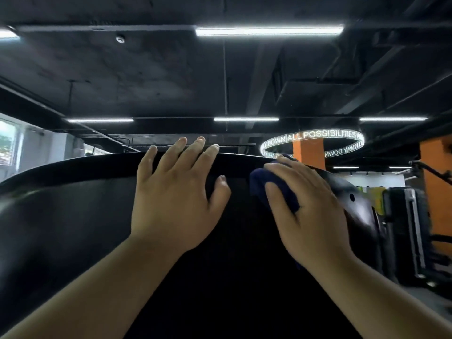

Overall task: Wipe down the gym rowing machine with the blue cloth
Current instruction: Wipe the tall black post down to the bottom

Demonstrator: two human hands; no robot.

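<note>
A large black curved housing of the rowing machine [73,211] fills the lower half of the head view. My left hand [176,194] lies flat on it, fingers spread over its upper edge, holding nothing. My right hand [310,206] presses a dark blue cloth [266,184] against the housing near its right end. The cloth bulges out to the left of my thumb and shows past my fingertips; most of it is hidden under my palm.
Orange pillars [309,152] [437,199] stand behind on the right, with black gym equipment [403,228] close to the machine's right side. A ring-shaped lit sign [313,140] hangs from the dark ceiling. A window [9,143] is at the far left.
</note>
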